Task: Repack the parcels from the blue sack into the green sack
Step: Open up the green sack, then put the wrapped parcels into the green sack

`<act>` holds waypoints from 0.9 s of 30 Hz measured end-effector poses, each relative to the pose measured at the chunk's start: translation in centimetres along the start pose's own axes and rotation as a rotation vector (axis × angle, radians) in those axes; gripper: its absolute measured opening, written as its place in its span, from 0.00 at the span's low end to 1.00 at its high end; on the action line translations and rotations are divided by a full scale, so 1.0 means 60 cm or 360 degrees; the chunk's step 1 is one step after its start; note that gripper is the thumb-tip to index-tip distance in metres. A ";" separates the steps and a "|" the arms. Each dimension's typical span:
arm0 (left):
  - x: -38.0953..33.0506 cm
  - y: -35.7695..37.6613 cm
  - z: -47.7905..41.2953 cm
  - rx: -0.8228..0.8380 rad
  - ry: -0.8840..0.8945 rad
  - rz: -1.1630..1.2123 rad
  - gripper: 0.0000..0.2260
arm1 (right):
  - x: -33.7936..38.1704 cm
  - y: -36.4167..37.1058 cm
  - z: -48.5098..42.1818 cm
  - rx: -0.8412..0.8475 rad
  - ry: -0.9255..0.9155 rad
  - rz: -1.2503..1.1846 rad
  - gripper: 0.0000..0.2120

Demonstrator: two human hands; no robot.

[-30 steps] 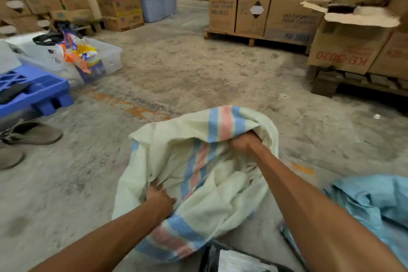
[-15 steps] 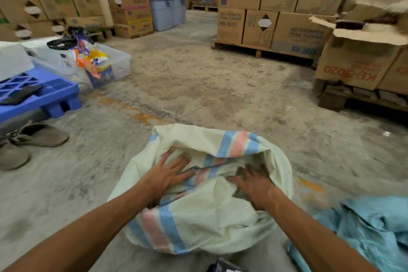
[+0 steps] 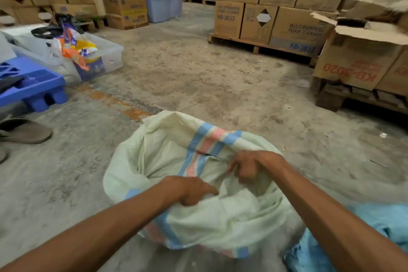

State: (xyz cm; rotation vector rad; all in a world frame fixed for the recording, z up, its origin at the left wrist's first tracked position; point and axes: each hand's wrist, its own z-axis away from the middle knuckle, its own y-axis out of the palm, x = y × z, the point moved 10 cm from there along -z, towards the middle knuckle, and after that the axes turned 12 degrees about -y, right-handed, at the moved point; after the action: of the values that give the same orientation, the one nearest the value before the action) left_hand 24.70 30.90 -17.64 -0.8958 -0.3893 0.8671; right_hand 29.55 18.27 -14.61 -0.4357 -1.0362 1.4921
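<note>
We see a pale green sack [image 3: 220, 227], woven with blue and pink stripes, slumped and crumpled with its mouth gaping upward. It lies on a dusty concrete floor [image 3: 198, 77] in a storeroom, with stacked cardboard boxes [image 3: 295, 28] on pallets well beyond the sack and the blue sack [image 3: 393, 221] just to its right. The left hand [image 3: 189, 191] grips the green sack's near rim in curled fingers, and the right hand [image 3: 249, 165] pinches its far striped rim.

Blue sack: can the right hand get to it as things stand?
Probably yes, but not freely: the right hand grips the green sack and must let go first. The blue sack lies on the floor beside that arm, with nothing between.
</note>
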 end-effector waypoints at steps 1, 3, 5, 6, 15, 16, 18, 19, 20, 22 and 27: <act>-0.016 0.026 0.002 -0.0002 0.0002 -0.0248 0.26 | -0.011 -0.020 -0.012 -0.0145 0.0080 0.0034 0.24; -0.041 0.067 0.005 -0.0073 -0.0007 -0.0674 0.22 | -0.006 -0.059 -0.016 -0.0479 0.0094 -0.0003 0.36; -0.055 0.090 0.012 -0.0079 -0.0018 -0.0762 0.20 | 0.003 -0.083 -0.008 -0.0730 0.0073 -0.0260 0.35; -0.056 0.093 0.014 -0.0088 -0.0017 -0.0748 0.19 | 0.005 -0.085 -0.008 -0.0770 0.0086 -0.0329 0.33; -0.008 0.009 0.045 -0.0103 -0.0180 -0.0293 0.29 | 0.055 -0.067 0.014 -0.0626 0.0026 -0.0187 0.25; -0.005 -0.003 0.051 -0.0125 -0.0211 -0.0310 0.28 | 0.061 -0.072 0.030 -0.0643 0.0016 -0.0197 0.24; -0.003 -0.041 0.069 -0.0227 -0.0262 -0.0277 0.26 | 0.076 -0.086 0.065 -0.0685 -0.0018 -0.0189 0.23; -0.008 -0.064 0.083 -0.0305 -0.0271 -0.0231 0.24 | 0.083 -0.094 0.087 -0.0720 -0.0035 -0.0155 0.23; -0.019 -0.087 0.101 -0.0396 -0.0257 -0.0192 0.23 | 0.090 -0.101 0.117 -0.0760 -0.0054 -0.0108 0.23; -0.044 -0.127 0.142 -0.0584 -0.0218 -0.0132 0.19 | 0.108 -0.114 0.186 -0.0826 -0.0082 -0.0004 0.22; -0.175 -0.168 0.282 -0.0831 0.0055 0.0040 0.15 | 0.139 -0.094 0.401 -0.0781 -0.0069 0.0240 0.22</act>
State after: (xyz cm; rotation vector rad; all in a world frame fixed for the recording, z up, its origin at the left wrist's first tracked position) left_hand 12.69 28.00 0.95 -1.3969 -0.5895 0.7826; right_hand 12.49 16.99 5.09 -0.8447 -1.4344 1.3737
